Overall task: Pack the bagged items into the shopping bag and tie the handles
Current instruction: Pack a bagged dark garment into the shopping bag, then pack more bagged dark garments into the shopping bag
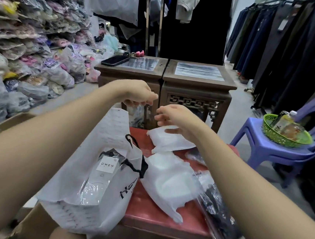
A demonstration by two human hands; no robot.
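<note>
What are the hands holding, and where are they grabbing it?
The left hand pinches a clear plastic bag by its top edge. The right hand seems to hold nothing; its fingers are loosely spread above a white packet.

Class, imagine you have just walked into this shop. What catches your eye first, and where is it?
Two bare arms reach forward, with the left hand and right hand raised over a red stool in the foreground. On it stands an open white shopping bag beside loose white packets. Along the left side, stacks of bagged clothes tower.
</note>
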